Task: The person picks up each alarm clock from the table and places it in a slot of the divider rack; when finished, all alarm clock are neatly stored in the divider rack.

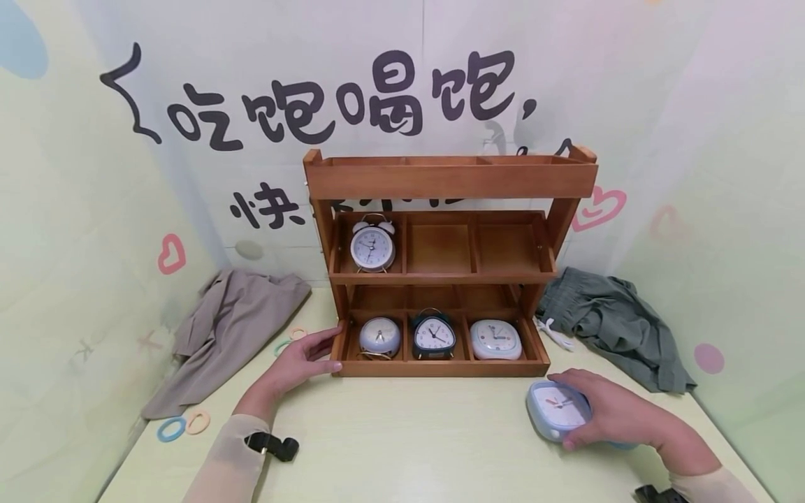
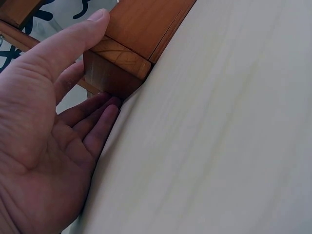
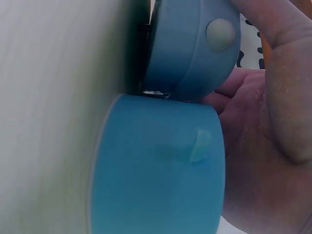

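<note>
My right hand (image 1: 613, 412) grips a light-blue alarm clock (image 1: 546, 419) with a white dial, thumb on the near side and fingers over the far side. The clock is close over the table, its dial turned up. Beside it in the right wrist view stands a bright blue round-sided thing (image 3: 158, 165), mostly hidden under the hand in the head view. My left hand (image 1: 298, 363) touches the left end of the wooden rack (image 1: 440, 369), with the thumb (image 2: 73, 36) at the front corner and extended fingers along the side.
On the rack's bottom tier sit a round clock (image 1: 379, 338), a dark triangular clock (image 1: 434, 335) and a pale square clock (image 1: 496, 340). A white twin-bell clock (image 1: 372, 248) occupies the middle tier's left compartment. Cloths (image 1: 235, 328) flank the rack; rings (image 1: 171, 429) lie left.
</note>
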The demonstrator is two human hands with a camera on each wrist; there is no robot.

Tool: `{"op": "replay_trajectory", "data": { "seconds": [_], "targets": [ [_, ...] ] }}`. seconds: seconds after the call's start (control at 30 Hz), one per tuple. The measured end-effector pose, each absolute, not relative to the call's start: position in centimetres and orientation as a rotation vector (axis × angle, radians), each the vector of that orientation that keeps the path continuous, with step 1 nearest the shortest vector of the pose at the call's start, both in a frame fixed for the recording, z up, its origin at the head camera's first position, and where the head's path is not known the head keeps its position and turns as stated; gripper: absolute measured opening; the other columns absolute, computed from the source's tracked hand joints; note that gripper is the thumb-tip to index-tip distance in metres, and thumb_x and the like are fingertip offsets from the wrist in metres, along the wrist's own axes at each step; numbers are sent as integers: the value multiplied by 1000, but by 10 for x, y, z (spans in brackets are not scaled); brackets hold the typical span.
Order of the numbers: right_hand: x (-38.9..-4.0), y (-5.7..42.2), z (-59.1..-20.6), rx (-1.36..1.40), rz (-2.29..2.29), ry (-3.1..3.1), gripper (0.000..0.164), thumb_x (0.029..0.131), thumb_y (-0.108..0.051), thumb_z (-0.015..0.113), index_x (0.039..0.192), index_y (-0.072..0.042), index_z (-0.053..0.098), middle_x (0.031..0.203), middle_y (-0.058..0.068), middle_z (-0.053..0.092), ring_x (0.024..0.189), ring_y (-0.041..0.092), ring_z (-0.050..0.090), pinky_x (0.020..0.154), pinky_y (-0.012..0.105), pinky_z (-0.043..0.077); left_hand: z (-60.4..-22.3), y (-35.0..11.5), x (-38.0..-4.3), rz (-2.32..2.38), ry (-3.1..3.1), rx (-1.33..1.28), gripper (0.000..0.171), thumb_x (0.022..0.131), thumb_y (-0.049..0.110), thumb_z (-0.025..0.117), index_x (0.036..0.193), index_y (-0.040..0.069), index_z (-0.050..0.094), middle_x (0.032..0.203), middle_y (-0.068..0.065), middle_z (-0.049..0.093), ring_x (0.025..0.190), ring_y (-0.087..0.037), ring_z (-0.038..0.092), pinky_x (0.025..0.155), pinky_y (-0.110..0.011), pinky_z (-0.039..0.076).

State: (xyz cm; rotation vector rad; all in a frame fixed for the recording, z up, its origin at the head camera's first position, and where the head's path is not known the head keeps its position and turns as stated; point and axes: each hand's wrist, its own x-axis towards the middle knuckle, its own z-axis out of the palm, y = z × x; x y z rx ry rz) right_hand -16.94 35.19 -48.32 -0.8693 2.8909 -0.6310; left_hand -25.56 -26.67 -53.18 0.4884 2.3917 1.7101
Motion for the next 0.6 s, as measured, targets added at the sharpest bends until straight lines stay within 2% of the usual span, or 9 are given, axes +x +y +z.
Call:
{"op": "replay_trajectory", "data": {
  "seconds": [0.33,0.6],
  "targets": [
    [-165,342,-480,-857,-667,2930,102,68,-61,103,148,-9,66,142,7,66,123,23,62,95,34,57,-535,-267,-257,1706,2396,499,82,96,21,91,167,11,52,174,-13,45,157,-42,46,129,-50,39],
    [-163,328,-452,-957,-709,3004,106,64,-58,107,148,-9,65,138,1,68,119,19,62,92,34,57,-535,-267,-257,1711,2387,487,81,97,20,90,168,13,51,175,-11,44,157,-41,46,129,-51,38]
  ]
}}
